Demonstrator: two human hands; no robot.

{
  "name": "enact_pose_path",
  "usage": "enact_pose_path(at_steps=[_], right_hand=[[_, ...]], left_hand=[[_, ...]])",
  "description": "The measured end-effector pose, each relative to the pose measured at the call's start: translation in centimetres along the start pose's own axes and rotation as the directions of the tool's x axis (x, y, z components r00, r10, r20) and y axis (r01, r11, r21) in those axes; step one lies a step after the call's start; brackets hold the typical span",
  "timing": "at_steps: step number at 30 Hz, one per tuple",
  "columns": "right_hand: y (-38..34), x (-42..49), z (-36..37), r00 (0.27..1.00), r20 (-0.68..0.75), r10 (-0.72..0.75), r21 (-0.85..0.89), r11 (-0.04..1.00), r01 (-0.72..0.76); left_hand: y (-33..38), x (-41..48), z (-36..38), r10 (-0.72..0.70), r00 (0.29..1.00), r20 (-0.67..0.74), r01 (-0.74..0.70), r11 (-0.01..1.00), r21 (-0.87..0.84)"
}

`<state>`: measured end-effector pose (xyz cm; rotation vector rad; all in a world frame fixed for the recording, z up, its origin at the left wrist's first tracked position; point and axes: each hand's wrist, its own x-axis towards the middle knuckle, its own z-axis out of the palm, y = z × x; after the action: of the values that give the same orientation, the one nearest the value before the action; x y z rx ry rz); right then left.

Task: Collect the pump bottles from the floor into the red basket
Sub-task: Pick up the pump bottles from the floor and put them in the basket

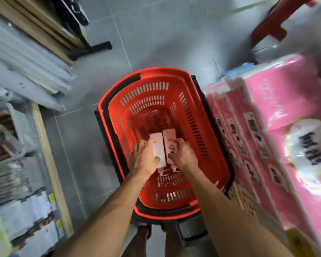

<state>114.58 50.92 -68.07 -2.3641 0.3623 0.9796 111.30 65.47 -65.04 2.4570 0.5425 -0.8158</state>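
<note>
A view straight down from a person's head shows two bare forearms reaching into a red basket that stands on a grey tiled floor. The left hand wraps around a pale pink bottle, fingers over its far side and thumb on the near side. The right hand grips a second pale pink bottle in the same way. The two bottles lie side by side, touching, between the hands, low inside the basket; whether they rest on its slotted bottom cannot be told. Their pump ends point back toward the person, just below the thumbs, and are blurred.

The basket has slotted walls and black handles folded along its rim. Just to the right of the right hand, pressed against the basket's side, sits a large stack of pink plastic-wrapped paper rolls. Well to the left of the left hand runs shelving crowded with wrapped goods, too blurred to identify. Beyond the hands, past the basket's far end, the floor stretches to a black stand foot and a red stool.
</note>
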Motion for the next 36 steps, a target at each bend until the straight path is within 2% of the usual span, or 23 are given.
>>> enact_pose_path(at_steps=[5,8,17,22,25,29,33,36], right_hand=[[-3.2,-9.5,-5.5,0.999,0.002,-0.032,-0.046,0.998,0.032],[-3.7,-15.0,-8.4,0.999,-0.040,-0.036,-0.036,0.999,0.035],[-3.0,-27.7,-14.7,0.991,-0.126,-0.043,-0.010,0.999,0.042],[-2.2,-34.4,-16.7,0.973,-0.230,0.017,0.090,0.996,0.004],[-2.4,-38.4,-17.3,0.955,-0.283,0.092,0.171,0.984,-0.044],[-2.6,-42.6,-16.4,0.901,-0.382,0.208,0.273,0.956,-0.105],[-2.9,-46.2,-13.2,0.835,-0.419,0.356,0.443,0.883,-0.154],[-2.6,-48.3,-11.5,0.771,-0.414,0.484,0.622,0.769,-0.149]], left_hand=[[3.4,-9.5,-6.7,0.127,0.992,0.014,-0.127,0.975,0.182],[5.6,-14.1,-9.6,0.137,0.991,0.010,-0.135,0.962,0.236],[10.5,-24.0,-13.4,0.190,0.982,-0.003,-0.179,0.928,0.327],[12.9,-28.3,-14.6,0.324,0.945,0.045,-0.319,0.881,0.349],[13.5,-30.4,-15.3,0.436,0.897,0.068,-0.424,0.811,0.402],[12.6,-32.9,-15.7,0.594,0.789,0.157,-0.583,0.640,0.501],[10.8,-34.9,-16.2,0.604,0.748,0.274,-0.639,0.545,0.542],[10.3,-35.8,-16.4,0.623,0.703,0.342,-0.689,0.478,0.545]])
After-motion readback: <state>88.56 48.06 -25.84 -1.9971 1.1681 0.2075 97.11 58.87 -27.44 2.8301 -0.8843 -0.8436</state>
